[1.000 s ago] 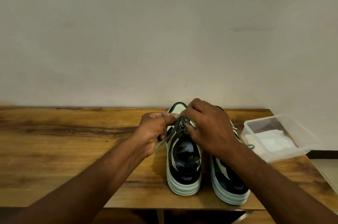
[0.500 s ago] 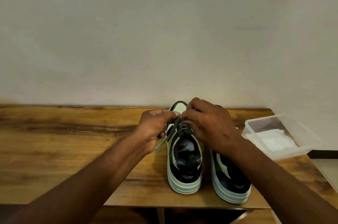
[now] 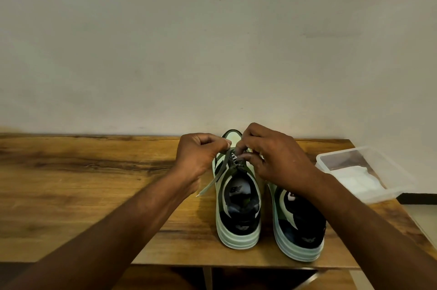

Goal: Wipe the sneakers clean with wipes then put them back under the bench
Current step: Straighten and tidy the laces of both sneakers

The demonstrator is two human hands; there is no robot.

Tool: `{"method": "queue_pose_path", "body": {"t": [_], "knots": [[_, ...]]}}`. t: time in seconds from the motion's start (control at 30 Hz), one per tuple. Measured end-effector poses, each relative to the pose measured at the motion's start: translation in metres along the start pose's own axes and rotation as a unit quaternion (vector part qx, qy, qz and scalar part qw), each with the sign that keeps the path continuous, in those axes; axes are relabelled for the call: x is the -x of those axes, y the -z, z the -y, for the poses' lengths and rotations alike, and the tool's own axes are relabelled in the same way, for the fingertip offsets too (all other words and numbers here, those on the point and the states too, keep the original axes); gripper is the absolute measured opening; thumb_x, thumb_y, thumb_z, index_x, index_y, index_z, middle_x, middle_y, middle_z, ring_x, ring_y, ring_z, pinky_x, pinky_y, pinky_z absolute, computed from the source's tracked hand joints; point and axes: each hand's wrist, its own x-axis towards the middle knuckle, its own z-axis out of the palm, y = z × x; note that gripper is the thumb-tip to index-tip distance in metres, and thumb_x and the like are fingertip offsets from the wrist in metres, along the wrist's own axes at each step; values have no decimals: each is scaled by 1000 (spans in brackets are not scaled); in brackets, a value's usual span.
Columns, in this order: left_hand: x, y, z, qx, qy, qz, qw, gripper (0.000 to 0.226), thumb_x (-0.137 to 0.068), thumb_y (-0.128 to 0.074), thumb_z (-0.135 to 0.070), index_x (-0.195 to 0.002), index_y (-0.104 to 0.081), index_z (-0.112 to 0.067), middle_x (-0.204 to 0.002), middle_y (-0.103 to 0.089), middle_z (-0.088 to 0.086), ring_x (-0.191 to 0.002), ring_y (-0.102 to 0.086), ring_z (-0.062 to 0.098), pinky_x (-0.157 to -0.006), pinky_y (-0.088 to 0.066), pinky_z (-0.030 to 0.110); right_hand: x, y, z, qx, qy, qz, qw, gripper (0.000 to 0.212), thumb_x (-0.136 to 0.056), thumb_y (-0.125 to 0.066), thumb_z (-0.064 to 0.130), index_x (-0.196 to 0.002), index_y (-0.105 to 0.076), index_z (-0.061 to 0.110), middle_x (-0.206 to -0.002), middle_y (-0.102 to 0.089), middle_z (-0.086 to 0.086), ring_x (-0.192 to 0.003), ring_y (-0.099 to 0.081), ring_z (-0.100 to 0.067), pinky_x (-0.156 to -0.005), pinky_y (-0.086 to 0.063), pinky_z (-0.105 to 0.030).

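Currently, two sneakers stand side by side on the wooden bench [image 3: 71, 195], heels toward the camera and toes toward the wall [image 3: 212, 41]. The left sneaker [image 3: 237, 209] has a pale mint-green sole, a dark navy heel panel, a dark green upper with light green side stripes, and a light green toe cap. Its laces [image 3: 233, 159] are dark green. The right sneaker [image 3: 300, 225] stands just beside it, to its right, in the same colours and with the same thick mint sole; its front half is hidden under the right forearm.

A stylised two-letter logo appears on the grey insole of the left sneaker and again, smaller, on its heel panel. The letters are too blurred to read with certainty. A similar small mark sits on the heel of the right sneaker.

The left hand [image 3: 198, 157] is closed, thumb and fingers pinching one lace strand, whose free end hangs down onto the bench left of the left sneaker. The right hand [image 3: 276, 159] is above the lace area of the left sneaker, fingertips pinched together on the laces.

A clear plastic container [image 3: 399, 185] sits to the right of the sneakers, at the bench end, holding white wipes [image 3: 354, 178].
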Motion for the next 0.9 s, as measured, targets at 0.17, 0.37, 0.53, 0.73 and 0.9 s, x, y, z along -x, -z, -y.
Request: {"method": "queue_pose_path", "body": {"t": [0.17, 0.37, 0.53, 0.73, 0.9], "knots": [[-1, 4, -1, -26, -15, 15, 999, 5, -83, -78, 0, -81, -81, -3, -84, -80, 6, -66, -69, -1, -53, -45, 7, -1, 3, -3, -30, -9, 22, 999, 12, -92, -74, 27, -97, -71, 36, -101, -57, 17, -81, -59, -7, -62, -52, -34], [-3, 10, -3, -61, -51, 44, 996, 14, -81, -78, 7, -78, -82, -6, -84, -81, 3, -85, -77, 14, -70, -56, 16, 0, 11, -6, -65, -28, 53, 996, 13, -90, -76, 25, -94, -72, 37, -98, -59, 18, -85, -59, -5, -67, -53, -35], [-4, 14, -5, -93, -82, 55, 991, 15, -80, -78, 9, -79, -82, -6, -82, -80, 4, -81, -77, 12, -69, -56, 14, 1, 16, -7, -77, -37, 76, 993, 15, -89, -77, 23, -94, -72, 36, -98, -61, 18, -90, -61, -7, -71, -56, -41], [-11, 21, -1, -141, -95, 62, 983, 18, -79, -84, 3, -81, -83, -15, -84, -81, -1, -83, -77, 14, -77, -62, 24, 2, 23, -7, -80, -44, 95, 991, 18, -88, -78, 18, -91, -73, 35, -91, -61, 19, -84, -60, -4, -71, -54, -39], [-17, 28, 1, -169, -102, 59, 979, 17, -78, -85, 2, -84, -83, -13, -79, -80, -1, -72, -74, 9, -70, -59, 25, 6, 30, -9, -90, -71, 124, 986, 19, -88, -77, 15, -90, -74, 33, -91, -64, 19, -84, -62, 0, -72, -55, -37]]}}
